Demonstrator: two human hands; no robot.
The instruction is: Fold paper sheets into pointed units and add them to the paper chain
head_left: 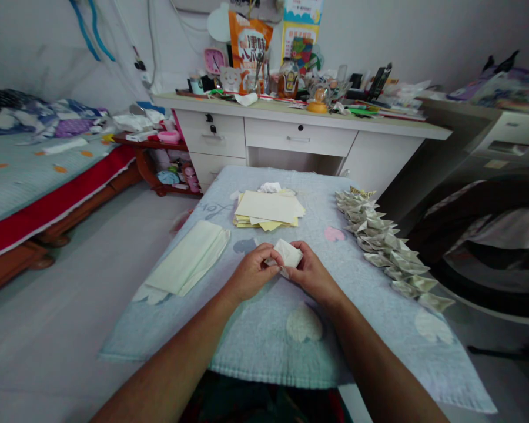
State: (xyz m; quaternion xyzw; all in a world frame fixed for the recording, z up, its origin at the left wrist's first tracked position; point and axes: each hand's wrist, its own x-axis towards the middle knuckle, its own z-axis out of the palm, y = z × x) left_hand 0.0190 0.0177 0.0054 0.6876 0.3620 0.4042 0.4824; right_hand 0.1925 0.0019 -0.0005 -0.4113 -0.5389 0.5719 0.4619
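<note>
Your left hand (254, 271) at 9 o'clock and right hand (309, 265) at 3 are pinching that small white folded-paper piece (289, 253), probably so it won't pop open.

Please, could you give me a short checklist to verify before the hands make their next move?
1. Folded paper piece held by left hand and right hand: ok.
2. Stack of flat sheets apart from both hands: ok, it lies beyond them.
3. Row of folded shapes apart from right hand: ok.
4. Long pale sheets apart from left hand: ok.
5. Creases of held piece sharp: cannot tell, fingers partly cover it.
</note>
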